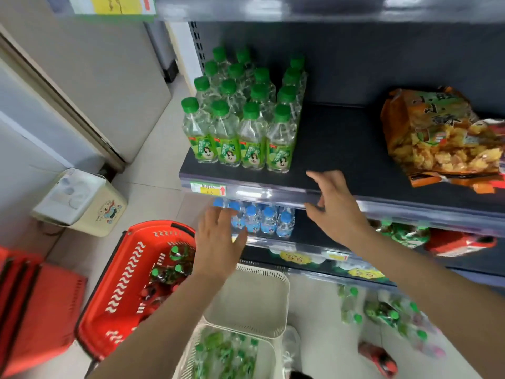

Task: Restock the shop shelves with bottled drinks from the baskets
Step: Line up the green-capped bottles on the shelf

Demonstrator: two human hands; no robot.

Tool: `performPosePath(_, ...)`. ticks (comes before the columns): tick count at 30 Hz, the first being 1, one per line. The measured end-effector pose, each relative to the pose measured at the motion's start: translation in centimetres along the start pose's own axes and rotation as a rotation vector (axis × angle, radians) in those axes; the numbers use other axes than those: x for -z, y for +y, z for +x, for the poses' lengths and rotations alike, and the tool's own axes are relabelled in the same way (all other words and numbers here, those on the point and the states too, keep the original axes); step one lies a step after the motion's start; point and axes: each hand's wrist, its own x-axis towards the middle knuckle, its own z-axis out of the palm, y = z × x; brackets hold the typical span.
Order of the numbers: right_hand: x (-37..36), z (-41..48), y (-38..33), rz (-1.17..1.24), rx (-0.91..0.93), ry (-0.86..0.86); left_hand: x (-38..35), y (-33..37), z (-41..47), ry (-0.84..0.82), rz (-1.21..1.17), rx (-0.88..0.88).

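Upper shelf, dark: green-capped bottles upright at the left end, 4 across the front row, further rows behind. Orange snack bag lying at the right end, well apart from them. Price tag on the front lip, below the bottles.

Lower shelf: blue-capped bottles upright, left side.

Right hand: at the upper shelf's front lip, fingers spread and loosely bent, holding nothing. Contact with the lip cannot be told.

Left hand: just in front of the blue-capped bottles, fingers relaxed and nearly straight, empty.

Floor, near left: red basket with green-capped bottles inside. Near centre: 2 white baskets, the farther one bare inside, the nearer one holding green-capped bottles. Near right: loose green-capped bottles, blurred.
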Motion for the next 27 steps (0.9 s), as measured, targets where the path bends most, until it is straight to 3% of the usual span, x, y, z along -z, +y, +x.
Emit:
performPosePath(5,-5.3,-4.7,-3.0,-0.029,-0.036,-0.058,3.0,-6.9,-7.0,-0.109,0.020,0.145)
performPosePath(15,-21.4,-15.3,-11.0,-0.014,-0.111,-0.206,3.1,-19.5,-20.7,-0.218,-0.103,0.145)
performPosePath(27,-36.1,-26.6,-1.9,-0.098,-0.278,-0.295,-9.8,-25.2,-32.7,-0.359,-0.237,0.243)
